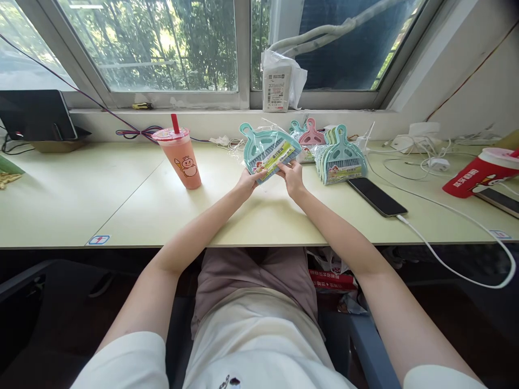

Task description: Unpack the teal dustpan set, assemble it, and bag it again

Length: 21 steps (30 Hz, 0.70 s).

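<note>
A teal mini dustpan and brush set (270,151) in clear plastic, with a yellow-green label, is held tilted above the pale table. My left hand (248,181) grips its lower left edge, thumb on the front. At the lower right edge, my right hand (292,177) also has hold of it. Just right of it stand more packaged sets: several teal ones in a row (343,156), and behind them a pink one (311,135).
Left of my hands is a pink drink cup (180,156). A charging black phone (377,196), white cables, a red cup (478,173) and another phone lie rightward. A boxed item (276,89) rests on the windowsill; a tablet (34,114) stands far left.
</note>
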Each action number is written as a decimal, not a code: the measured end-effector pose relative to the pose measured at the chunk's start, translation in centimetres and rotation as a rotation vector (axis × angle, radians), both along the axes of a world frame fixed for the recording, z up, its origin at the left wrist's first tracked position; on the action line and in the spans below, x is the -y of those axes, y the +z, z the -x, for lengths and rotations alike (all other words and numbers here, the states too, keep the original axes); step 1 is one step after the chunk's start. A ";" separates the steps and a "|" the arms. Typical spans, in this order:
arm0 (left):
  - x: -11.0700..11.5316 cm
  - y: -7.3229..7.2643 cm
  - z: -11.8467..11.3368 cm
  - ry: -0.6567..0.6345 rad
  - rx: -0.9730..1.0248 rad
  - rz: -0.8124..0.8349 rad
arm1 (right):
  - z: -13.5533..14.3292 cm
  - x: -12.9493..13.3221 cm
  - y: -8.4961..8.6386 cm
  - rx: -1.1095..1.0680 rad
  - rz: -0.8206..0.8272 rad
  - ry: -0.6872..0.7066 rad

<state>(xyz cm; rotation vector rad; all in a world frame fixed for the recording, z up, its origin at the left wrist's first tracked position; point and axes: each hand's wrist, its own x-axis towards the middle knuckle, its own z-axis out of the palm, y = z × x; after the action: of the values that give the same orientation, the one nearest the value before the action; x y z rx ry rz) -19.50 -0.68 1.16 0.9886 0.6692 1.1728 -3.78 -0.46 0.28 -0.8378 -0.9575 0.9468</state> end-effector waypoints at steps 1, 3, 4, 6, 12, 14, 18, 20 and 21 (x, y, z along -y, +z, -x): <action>0.2 -0.1 -0.1 -0.054 -0.018 0.005 | -0.1 0.0 0.1 -0.007 0.000 -0.003; 0.7 0.0 -0.4 -0.148 -0.042 0.018 | -0.4 0.1 0.3 -0.025 0.005 -0.011; 0.8 0.1 -0.5 -0.166 -0.039 0.021 | -0.6 0.1 0.4 -0.037 0.008 -0.014; 0.9 0.4 -0.5 -0.130 -0.007 0.019 | -0.8 0.1 0.6 -0.060 0.012 -0.013; -0.1 0.6 0.5 0.023 0.110 -0.039 | 0.0 0.3 0.4 -0.041 0.022 0.070; 0.1 0.2 0.5 0.001 0.108 -0.021 | 0.2 0.4 0.2 -0.021 0.032 0.068; 1.4 -0.4 -0.4 -0.191 0.021 0.059 | -0.2 0.6 0.5 0.033 0.036 0.053; 1.9 -0.5 -0.8 -0.239 -0.014 0.056 | -0.5 0.7 0.8 0.052 0.037 0.048; 1.9 -0.5 -0.9 -0.223 -0.022 0.042 | -0.6 0.7 1.0 0.055 0.038 0.045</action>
<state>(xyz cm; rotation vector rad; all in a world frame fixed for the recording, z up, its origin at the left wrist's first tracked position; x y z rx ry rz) -18.64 -2.63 0.70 1.0143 0.5829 0.9498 -3.22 -1.19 1.23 -0.8811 -1.0125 0.9871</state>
